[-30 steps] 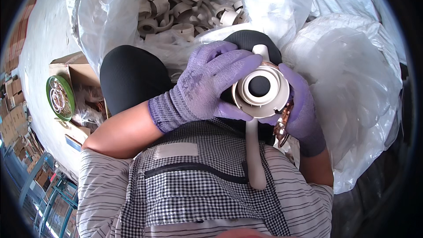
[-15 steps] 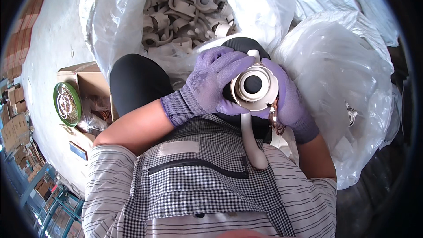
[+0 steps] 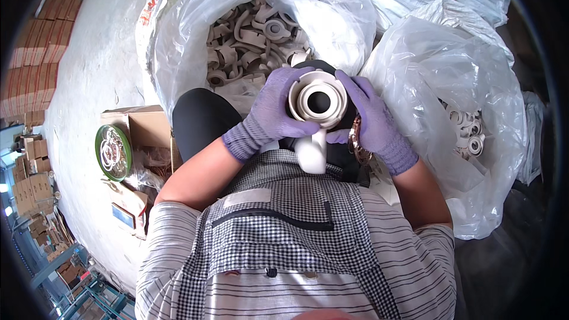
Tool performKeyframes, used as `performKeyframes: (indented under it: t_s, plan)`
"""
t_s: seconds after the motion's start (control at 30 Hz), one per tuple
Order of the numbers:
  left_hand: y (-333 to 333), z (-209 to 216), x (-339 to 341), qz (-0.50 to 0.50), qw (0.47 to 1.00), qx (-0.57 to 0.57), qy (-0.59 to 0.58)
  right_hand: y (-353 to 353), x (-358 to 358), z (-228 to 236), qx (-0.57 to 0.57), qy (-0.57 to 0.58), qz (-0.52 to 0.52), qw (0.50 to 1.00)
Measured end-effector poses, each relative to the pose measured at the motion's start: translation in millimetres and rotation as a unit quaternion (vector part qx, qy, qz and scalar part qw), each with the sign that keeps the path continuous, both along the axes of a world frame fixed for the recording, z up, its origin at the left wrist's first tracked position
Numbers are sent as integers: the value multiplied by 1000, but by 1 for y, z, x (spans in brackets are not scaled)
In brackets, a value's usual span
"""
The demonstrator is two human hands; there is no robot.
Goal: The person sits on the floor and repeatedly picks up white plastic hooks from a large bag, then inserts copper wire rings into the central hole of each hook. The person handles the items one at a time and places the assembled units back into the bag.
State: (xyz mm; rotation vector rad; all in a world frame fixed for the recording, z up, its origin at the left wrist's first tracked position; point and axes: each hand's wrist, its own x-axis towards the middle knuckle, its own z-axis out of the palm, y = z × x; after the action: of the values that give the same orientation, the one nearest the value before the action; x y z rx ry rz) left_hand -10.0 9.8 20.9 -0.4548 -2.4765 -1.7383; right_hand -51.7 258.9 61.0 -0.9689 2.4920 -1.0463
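My left hand (image 3: 277, 105), in a purple knit glove, grips the side of an off-white plastic collar (image 3: 296, 98) with a round centre hole. A thick handle (image 3: 312, 155) extends from the collar toward my apron. My right hand (image 3: 370, 115), gloved alike, curves around the collar's right side with its thumb below. Its fingertips are close to the rim; whether they touch it I cannot tell. Several copper-coloured metal rings (image 3: 356, 140) hang at the palm of that hand, held there by fingers that are partly hidden.
A plastic-lined sack (image 3: 178, 53) ahead holds many similar off-white parts (image 3: 252, 38). Another lined sack (image 3: 415, 83) at right contains several parts (image 3: 471, 136). At left are a cardboard box (image 3: 148, 127), a green-rimmed dish (image 3: 127, 169) with white rings and a phone-like rectangle (image 3: 123, 216).
The collar has moved left in the picture, and its handle now looks shorter and points toward me. My right hand has loosened from around the collar. The whole view has shifted.
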Motion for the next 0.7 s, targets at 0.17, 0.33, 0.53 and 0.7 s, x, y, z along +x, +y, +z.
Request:
performKeyframes:
  t_s: [0.17, 0.33, 0.53, 0.7]
  plan:
    - [5, 67, 19, -146, 914, 272, -265, -1, 30, 21, -49, 200, -48, 977]
    - [15, 72, 37, -26, 943, 262, -204, -18, 41, 26, -191, 230, -158, 941]
    - [38, 91, 54, 99, 976, 9, 193, -14, 49, 12, -307, -20, -78, 948]
    - [49, 108, 57, 146, 949, -35, 277, -30, 64, 35, -411, -306, 9, 859]
